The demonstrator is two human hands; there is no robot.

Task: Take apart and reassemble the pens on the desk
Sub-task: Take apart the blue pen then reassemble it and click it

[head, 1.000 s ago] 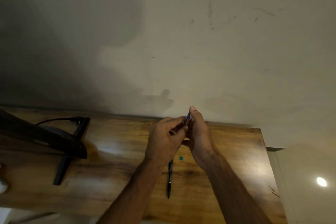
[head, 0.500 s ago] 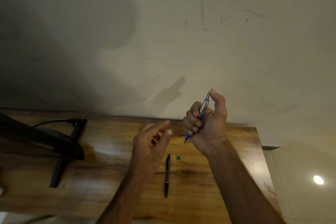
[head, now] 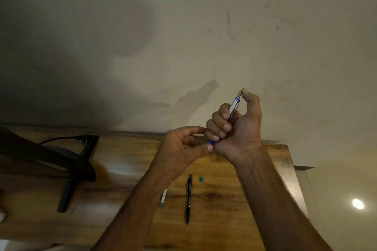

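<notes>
Two grips hold the silver pen (head: 233,107) above the black pen (head: 188,199) on the counter (head: 126,173): right grip (head: 240,132) fisted round it, left grip (head: 179,149) pinching its blue tip (head: 211,142). Sudden release could scatter inner parts off the counter.

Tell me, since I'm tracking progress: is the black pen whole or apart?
Whole, it seems: the black pen lies in one piece, flat on the desk.
</notes>
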